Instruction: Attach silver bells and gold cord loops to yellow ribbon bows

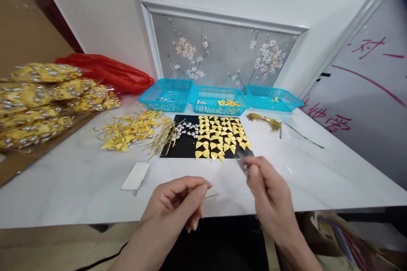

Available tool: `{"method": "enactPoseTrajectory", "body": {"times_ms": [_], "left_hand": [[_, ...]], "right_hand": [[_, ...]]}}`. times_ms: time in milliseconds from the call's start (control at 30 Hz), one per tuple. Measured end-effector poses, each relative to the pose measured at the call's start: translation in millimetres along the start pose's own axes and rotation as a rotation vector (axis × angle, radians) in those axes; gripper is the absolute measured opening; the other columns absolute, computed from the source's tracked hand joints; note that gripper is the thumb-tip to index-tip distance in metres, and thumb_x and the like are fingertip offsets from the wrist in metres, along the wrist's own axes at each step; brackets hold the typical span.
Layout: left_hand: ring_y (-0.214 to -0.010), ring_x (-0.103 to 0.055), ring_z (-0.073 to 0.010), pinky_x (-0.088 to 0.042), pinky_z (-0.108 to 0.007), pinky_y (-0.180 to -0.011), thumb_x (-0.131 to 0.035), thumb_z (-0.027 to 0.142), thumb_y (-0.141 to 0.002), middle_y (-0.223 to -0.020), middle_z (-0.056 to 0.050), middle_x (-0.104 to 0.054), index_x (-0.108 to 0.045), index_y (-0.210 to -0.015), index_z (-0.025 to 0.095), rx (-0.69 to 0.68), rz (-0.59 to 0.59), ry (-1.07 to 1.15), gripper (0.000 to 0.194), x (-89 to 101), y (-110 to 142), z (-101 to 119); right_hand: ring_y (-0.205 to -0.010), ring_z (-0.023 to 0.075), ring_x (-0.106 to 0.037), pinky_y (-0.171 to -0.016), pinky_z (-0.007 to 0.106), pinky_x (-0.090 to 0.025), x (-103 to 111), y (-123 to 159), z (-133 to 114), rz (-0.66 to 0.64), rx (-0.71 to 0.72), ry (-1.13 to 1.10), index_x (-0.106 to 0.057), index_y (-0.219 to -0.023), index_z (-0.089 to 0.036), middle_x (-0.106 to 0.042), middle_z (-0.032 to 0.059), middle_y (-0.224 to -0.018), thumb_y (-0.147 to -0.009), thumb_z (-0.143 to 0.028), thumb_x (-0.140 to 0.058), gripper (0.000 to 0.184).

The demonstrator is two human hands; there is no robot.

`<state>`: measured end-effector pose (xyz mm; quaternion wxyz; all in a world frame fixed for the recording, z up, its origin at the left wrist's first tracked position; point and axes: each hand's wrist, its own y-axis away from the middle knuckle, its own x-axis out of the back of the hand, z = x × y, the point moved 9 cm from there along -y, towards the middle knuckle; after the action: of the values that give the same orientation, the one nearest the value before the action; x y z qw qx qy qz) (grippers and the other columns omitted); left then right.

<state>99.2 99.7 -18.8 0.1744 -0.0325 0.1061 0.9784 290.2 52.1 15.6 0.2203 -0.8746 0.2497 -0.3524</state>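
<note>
My left hand [178, 203] is closed in a pinch on a thin gold wire tie [210, 196] near the table's front edge. My right hand [267, 186] is closed on a thin metal tool [241, 161], likely tweezers, whose tip points at the black mat [181, 146]. Rows of small yellow bows [221, 135] lie on the mat, with silver beads [186, 129] at its left side. The tool tip sits just below the bows' near row.
Three turquoise baskets [167, 95] [218, 100] [273, 98] line the back. A heap of finished bows with gold ties [133, 129] lies left; packed bags [41, 101] and a red bag [108, 72] beyond. A gold tie bundle [265, 120] lies right, a white card [135, 176] near front.
</note>
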Motion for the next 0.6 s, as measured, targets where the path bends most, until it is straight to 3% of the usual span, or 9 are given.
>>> {"method": "enactPoseTrajectory", "body": {"times_ms": [100,167,600], "left_hand": [[-0.046,-0.045,-0.0076,-0.036,-0.016,-0.042,-0.076,0.041,-0.076,-0.051,0.004,-0.055,-0.077,-0.077,0.018,-0.032,-0.003,-0.001,0.024,2.1,2.1,4.9],[-0.046,-0.045,-0.0076,-0.037,-0.016,-0.043,-0.077,0.041,-0.076,-0.051,0.004,-0.055,-0.076,-0.076,0.018,-0.047,0.010,0.004,0.023,5.2,3.3,6.7],[-0.043,-0.044,-0.0075,-0.036,-0.017,-0.041,-0.073,0.039,-0.080,-0.050,0.004,-0.054,-0.079,-0.083,0.019,-0.108,-0.026,-0.027,0.022,7.7,1.6,-0.7]], "right_hand": [[-0.083,0.0161,-0.059,-0.073,0.027,-0.048,-29.1,4.2,-35.8,-0.324,0.076,-0.272,-0.061,-0.110,-0.021,-0.059,0.0042,-0.093,-0.102,-0.030,-0.042,0.023],[-0.082,0.0154,-0.058,-0.073,0.027,-0.046,-39.0,6.3,-45.5,-0.440,0.081,-0.351,-0.062,-0.108,-0.020,-0.057,0.0036,-0.092,-0.103,-0.029,-0.042,0.022],[-0.075,0.0154,-0.052,-0.066,0.029,-0.040,-42.9,7.7,-50.7,-0.530,0.126,-0.353,-0.064,-0.100,-0.018,-0.054,0.0024,-0.084,-0.103,-0.027,-0.042,0.024]]}}
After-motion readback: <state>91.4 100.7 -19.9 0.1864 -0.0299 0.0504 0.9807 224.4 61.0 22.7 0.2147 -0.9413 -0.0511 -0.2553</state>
